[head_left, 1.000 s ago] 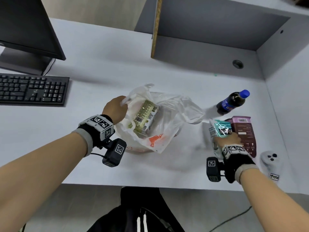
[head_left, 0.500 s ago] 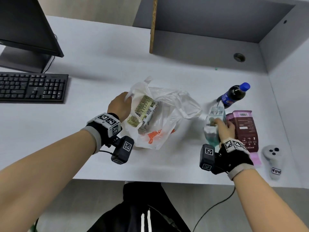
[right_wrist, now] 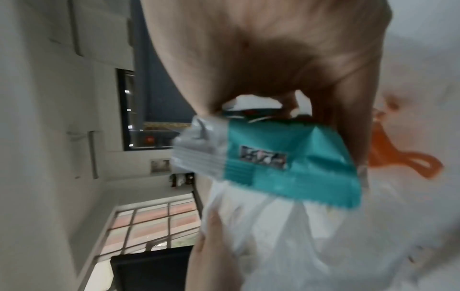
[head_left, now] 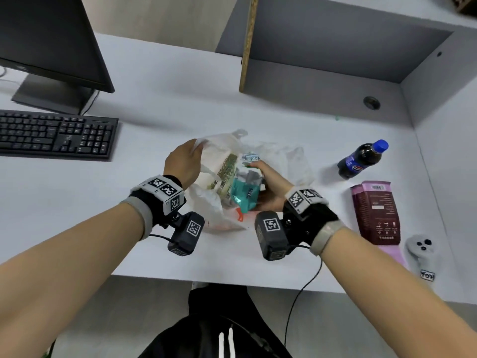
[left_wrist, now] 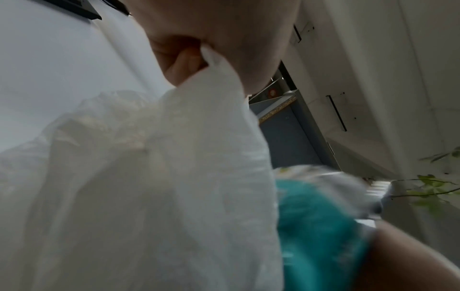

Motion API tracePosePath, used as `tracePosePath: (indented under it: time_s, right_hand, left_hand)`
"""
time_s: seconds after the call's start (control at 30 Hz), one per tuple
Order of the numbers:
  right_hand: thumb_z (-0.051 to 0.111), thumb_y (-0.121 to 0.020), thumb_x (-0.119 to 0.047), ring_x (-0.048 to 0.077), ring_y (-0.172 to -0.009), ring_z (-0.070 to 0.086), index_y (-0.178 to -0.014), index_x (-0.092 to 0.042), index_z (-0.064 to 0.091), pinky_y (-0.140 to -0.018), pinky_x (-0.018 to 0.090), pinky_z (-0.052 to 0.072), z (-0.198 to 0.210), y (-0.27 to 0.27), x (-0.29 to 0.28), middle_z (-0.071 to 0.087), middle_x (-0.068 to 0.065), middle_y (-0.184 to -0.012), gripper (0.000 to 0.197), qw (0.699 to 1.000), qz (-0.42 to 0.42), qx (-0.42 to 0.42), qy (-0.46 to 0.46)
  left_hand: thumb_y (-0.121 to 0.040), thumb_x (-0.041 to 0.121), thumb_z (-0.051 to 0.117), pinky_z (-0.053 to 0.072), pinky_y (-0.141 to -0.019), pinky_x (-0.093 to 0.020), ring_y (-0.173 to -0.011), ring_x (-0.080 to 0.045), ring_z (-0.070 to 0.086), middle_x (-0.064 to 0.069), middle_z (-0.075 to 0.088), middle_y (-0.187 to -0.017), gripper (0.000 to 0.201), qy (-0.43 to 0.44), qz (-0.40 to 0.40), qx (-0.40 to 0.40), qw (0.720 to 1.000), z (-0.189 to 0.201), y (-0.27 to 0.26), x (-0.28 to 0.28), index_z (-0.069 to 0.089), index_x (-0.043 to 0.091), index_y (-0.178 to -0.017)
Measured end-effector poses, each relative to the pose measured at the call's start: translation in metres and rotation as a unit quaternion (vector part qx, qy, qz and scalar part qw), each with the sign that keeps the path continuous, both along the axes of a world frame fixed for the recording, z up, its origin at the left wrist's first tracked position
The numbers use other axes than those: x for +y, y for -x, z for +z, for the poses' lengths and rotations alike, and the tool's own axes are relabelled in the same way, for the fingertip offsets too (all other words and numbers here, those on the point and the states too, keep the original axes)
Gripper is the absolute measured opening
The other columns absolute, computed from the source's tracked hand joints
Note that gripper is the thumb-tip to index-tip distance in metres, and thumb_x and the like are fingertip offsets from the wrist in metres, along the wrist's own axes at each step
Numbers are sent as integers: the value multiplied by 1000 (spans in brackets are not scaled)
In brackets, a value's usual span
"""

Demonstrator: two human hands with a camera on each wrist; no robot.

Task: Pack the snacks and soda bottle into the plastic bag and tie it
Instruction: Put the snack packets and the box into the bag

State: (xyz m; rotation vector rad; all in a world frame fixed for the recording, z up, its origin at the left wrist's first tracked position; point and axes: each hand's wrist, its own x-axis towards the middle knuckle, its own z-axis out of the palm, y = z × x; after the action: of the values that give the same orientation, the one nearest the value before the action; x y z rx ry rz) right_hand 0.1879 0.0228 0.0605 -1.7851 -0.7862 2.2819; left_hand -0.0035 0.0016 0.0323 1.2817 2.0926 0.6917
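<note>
While your left fingers pinch the rim of the plastic bag and lift it, the mouth stays open toward your other hand; that is most likely why the left hand sits high at the bag's far-left edge. Your right fingers are clamped on the teal snack packet, thumb under and fingers over, holding it at the opening beside the yellow-green packet that already lies inside. Out from your right hand, the soda bottle stands on the desk well apart from the bag, and the maroon packet lies flat near the front edge, both still unpacked.

A second ago your right hand was over by the maroon packet, picking the teal one up off the desk; it has since carried it across to the bag mouth, while your left kept its pinch on the rim
</note>
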Motion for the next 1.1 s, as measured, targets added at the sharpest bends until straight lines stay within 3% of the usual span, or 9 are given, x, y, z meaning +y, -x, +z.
tracePosePath:
  time_s: [0.07,0.17,0.3,0.37,0.5,0.6,0.67,0.8,1.1]
  right_hand:
    - [66,-67,-59,32,-91,64,-104,-5,59,-91,52,50,-21,1,4,65,17,-97,65,995,-26,-89,-27]
    - [71,-40,-65,36,-115,57,-141,-11,32,-100,50,45,-72,-9,20,53,16,-132,120,969,-69,-220,-89]
    - [64,-75,-36,23,-105,59,-125,-14,51,-89,28,45,-44,-8,7,58,7,-126,56,947,-62,-236,-208]
    - [57,-85,-21,19,-100,58,-113,-16,55,-85,27,47,-38,-25,7,59,2,-118,28,946,-62,-206,-243]
    - [54,-88,-12,21,-69,62,-92,-10,65,-62,22,49,-31,-99,11,69,23,-105,12,885,-195,-247,-343]
    - [59,-82,-19,33,-96,64,-103,-3,65,-82,32,45,-42,-172,17,68,20,-109,27,799,-192,-459,-337]
    - [64,-72,-31,38,-108,59,-108,-3,62,-94,40,45,-58,-211,18,64,21,-114,45,774,-167,-553,-257]
    - [69,-67,-29,39,-134,28,-141,-14,25,-111,54,24,-95,-244,9,27,17,-146,88,780,-91,-591,-185]
    - [74,-68,-30,42,-126,39,-144,-18,19,-104,50,34,-102,-254,5,34,25,-138,94,823,-106,-540,-137]
  left_hand:
    - [-97,38,31,36,-77,-30,-104,-34,57,-11,67,-111,41,-9,-1,-3,1000,4,1,-1,59,18,-119]
    - [-97,32,33,37,-80,-29,-108,-32,57,-6,67,-115,36,-18,0,-17,1000,6,3,-3,59,22,-120]
    - [-95,23,35,40,-84,-28,-112,-28,58,-3,66,-120,35,-22,-6,-38,999,2,1,-2,60,24,-121]
    - [-95,25,35,39,-79,-28,-105,-30,58,-6,68,-114,34,-11,-3,-41,999,-1,0,-1,61,23,-117]
    - [-93,26,39,38,-82,-31,-111,-35,57,-12,65,-118,34,21,-2,-18,1000,-3,-2,1,57,17,-121]
    - [-93,25,41,38,-91,-33,-120,-35,52,-13,58,-131,42,58,10,4,998,-6,-8,2,47,12,-133]
    - [-93,25,40,39,-86,-35,-115,-38,54,-17,61,-120,38,72,14,12,997,-10,-13,2,49,10,-127]
    - [-93,19,39,39,-88,-35,-116,-37,52,-20,55,-129,38,107,23,21,994,-18,-31,3,47,6,-128]
    - [-91,16,40,39,-101,-36,-126,-35,48,-15,48,-142,47,92,32,-28,995,-35,-61,8,42,17,-138]
